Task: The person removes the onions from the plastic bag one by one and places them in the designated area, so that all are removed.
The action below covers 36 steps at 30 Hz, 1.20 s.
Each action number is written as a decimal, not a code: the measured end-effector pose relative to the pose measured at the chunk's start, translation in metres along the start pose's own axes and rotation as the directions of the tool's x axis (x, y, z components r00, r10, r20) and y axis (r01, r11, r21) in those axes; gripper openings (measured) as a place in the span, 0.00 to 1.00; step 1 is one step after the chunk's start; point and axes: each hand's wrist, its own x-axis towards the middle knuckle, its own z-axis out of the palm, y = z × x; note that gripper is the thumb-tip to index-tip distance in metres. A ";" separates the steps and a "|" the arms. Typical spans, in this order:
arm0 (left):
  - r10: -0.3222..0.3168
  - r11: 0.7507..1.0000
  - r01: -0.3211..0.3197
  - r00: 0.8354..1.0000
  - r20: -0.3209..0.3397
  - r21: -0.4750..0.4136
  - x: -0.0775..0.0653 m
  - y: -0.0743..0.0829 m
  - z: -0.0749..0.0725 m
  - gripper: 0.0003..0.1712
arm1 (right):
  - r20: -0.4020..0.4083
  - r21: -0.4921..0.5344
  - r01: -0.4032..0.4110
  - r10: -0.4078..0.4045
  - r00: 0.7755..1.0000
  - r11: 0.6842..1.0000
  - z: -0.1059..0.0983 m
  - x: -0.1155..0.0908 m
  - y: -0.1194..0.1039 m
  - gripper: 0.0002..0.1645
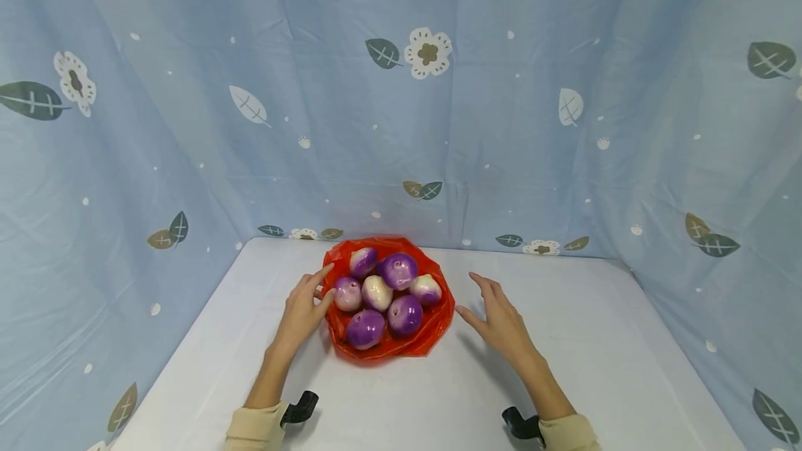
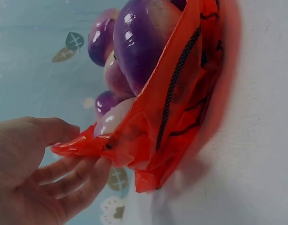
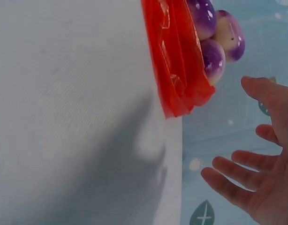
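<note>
A red plastic bag (image 1: 416, 345) stands on the white table with its mouth spread wide and its rim turned down. Inside sit several glossy purple-and-white turnips (image 1: 404, 314). At the bag's left side is my left hand (image 1: 302, 312); its thumb and fingers lie on either side of a red flap of the rim, and the hand grips it loosely. In the left wrist view the fingertips (image 2: 102, 164) touch the flap's outer face. My right hand (image 1: 504, 326) hovers just right of the bag, apart from it, with fingers spread and nothing in them.
The white table (image 1: 626, 367) extends on both sides of the bag and in front of it. A blue curtain (image 1: 501, 124) printed with leaves and flowers hangs behind and along both sides. Black wrist mounts (image 1: 301, 407) show on both forearms.
</note>
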 end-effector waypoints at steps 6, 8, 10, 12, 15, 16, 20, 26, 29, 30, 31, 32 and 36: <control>-0.016 1.000 0.016 1.000 -0.002 0.005 0.003 0.000 0.003 0.28 | 0.018 0.049 -0.003 0.002 1.000 0.999 0.001 0.004 -0.008 0.45; -0.025 1.000 0.025 1.000 -0.001 0.004 0.003 0.000 0.003 0.28 | 0.023 0.064 -0.002 0.000 1.000 0.998 0.002 0.006 -0.012 0.45; -0.028 1.000 0.028 1.000 0.001 -0.001 0.003 -0.001 0.003 0.28 | 0.029 0.074 -0.005 0.002 1.000 0.997 0.003 0.009 -0.016 0.45; -0.027 1.000 0.027 1.000 0.002 -0.011 0.003 -0.003 0.004 0.28 | 0.039 0.074 -0.005 0.002 0.999 0.997 0.005 0.012 -0.019 0.44; -0.021 0.999 0.021 1.000 -0.003 -0.023 0.002 -0.005 0.003 0.28 | 0.063 0.074 0.000 -0.005 0.998 0.997 0.008 0.018 -0.025 0.44; -0.022 0.999 0.022 1.000 -0.005 -0.024 0.002 -0.005 0.003 0.28 | 0.070 0.073 0.005 -0.010 0.998 0.997 0.010 0.020 -0.027 0.44; -0.034 0.999 0.034 0.999 -0.002 -0.025 0.002 -0.006 0.003 0.28 | 0.079 0.089 0.020 -0.028 0.996 0.996 0.014 0.025 -0.033 0.44; -0.046 0.998 0.046 0.999 0.008 -0.047 0.001 -0.006 0.003 0.29 | 0.069 0.117 0.027 -0.035 0.997 0.993 0.016 0.026 -0.039 0.43; -0.043 0.998 0.043 0.999 0.006 -0.047 0.000 -0.007 0.003 0.30 | 0.075 0.112 0.037 -0.045 0.996 0.993 0.016 0.028 -0.041 0.43; -0.040 0.998 0.040 0.999 0.005 -0.045 0.000 -0.007 0.003 0.30 | 0.078 0.104 0.042 -0.050 0.996 0.994 0.016 0.029 -0.042 0.43; -0.038 0.998 0.039 0.999 0.005 -0.043 0.000 -0.008 0.003 0.31 | 0.082 0.097 0.044 -0.052 0.995 0.994 0.016 0.031 -0.043 0.43; -0.037 0.998 0.037 0.999 0.005 -0.042 0.001 -0.008 0.003 0.31 | 0.084 0.098 0.050 -0.059 0.995 0.994 0.016 0.033 -0.045 0.43; -0.035 0.998 0.035 0.999 0.004 -0.044 0.001 -0.008 0.004 0.31 | 0.096 0.113 0.067 -0.078 0.992 0.991 0.014 0.041 -0.052 0.43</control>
